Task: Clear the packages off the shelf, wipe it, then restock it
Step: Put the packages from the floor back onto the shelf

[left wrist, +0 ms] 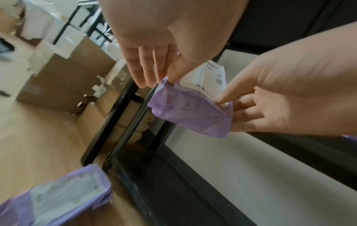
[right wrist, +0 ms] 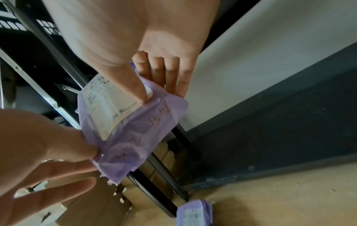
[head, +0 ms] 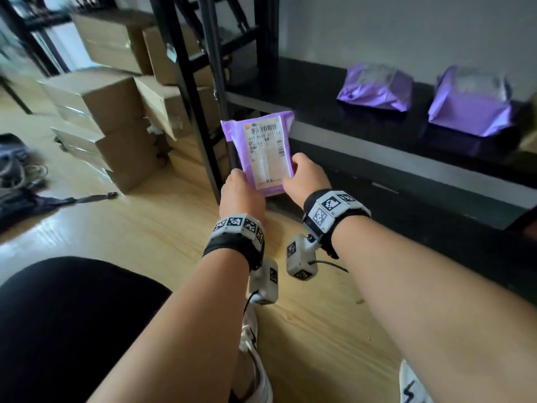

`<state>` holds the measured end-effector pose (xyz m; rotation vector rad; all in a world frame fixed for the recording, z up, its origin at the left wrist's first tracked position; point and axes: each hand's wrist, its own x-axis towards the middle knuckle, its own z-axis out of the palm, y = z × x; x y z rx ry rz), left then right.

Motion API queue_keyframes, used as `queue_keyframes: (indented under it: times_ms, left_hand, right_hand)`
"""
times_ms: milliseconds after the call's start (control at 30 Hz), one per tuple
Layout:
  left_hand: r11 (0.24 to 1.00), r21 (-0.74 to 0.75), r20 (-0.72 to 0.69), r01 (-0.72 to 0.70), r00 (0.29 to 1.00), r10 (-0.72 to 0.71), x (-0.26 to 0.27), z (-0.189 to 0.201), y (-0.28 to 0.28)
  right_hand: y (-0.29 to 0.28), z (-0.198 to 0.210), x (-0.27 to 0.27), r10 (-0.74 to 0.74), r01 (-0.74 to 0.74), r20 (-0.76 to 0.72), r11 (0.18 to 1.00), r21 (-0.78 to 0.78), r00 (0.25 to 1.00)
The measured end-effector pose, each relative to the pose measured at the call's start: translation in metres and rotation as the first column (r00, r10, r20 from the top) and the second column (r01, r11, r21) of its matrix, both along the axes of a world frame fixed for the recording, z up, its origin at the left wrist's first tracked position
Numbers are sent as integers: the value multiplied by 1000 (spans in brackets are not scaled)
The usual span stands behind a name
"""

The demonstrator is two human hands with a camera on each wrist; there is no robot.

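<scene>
- While held off the black metal shelf, the flat purple plastic mailer with a white shipping label sits between both hands at the shelf's front left corner.
- Left hand — thumb pinches the near left corner; fingers lie beneath.
- Right hand — thumb on the label, fingers behind.
- Two more purple wrapped packages rest on the shelf.

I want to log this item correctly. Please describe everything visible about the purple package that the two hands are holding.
The purple package is a flat, soft-looking plastic mailer bag, wrinkled at its edges. A white shipping label with barcodes covers most of its upper face, and handwriting marks its near end. It is held in the air before the black shelf, label up. The left hand and right hand pinch its near corners, thumbs on top.
</scene>
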<state>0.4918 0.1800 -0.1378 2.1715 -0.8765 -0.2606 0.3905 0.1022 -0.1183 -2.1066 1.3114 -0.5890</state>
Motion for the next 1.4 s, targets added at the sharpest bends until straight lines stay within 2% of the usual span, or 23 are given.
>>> queue_keyframes:
  times_ms: [133, 367, 567, 900, 1067, 1233, 1400]
  left_hand:
    - [995, -53, 138, 87, 987, -79, 3, 40, -22]
    - [990, -35, 153, 139, 979, -132, 10, 98, -78]
    - [985, -15, 158, 174, 973, -170, 17, 124, -135]
    - [969, -126, 106, 212, 974, -199, 25, 133, -200]
    - [970, -69, 66, 235, 971, -230, 24, 131, -220]
    - [966, -8, 7, 259, 966, -259, 31, 124, -217]
    - [965, 3, 38, 261, 965, -261, 38, 123, -198]
  right_hand:
    - [-21, 35, 5, -56, 64, 98, 995, -78, 994]
    - [-71, 79, 5, -118, 140, 115, 968, -209, 986]
    - [-119, 99, 11, -146, 172, 132, 960, -221, 981]
    - [-181, 114, 25, -191, 208, 123, 969, -136, 974]
    - [-190, 111, 26, -199, 204, 58, 976, -81, 978]
    - [-186, 103, 28, -170, 169, -6, 984, -51, 985]
    - [-176, 101, 32, -209, 208, 3, 974, -91, 978]
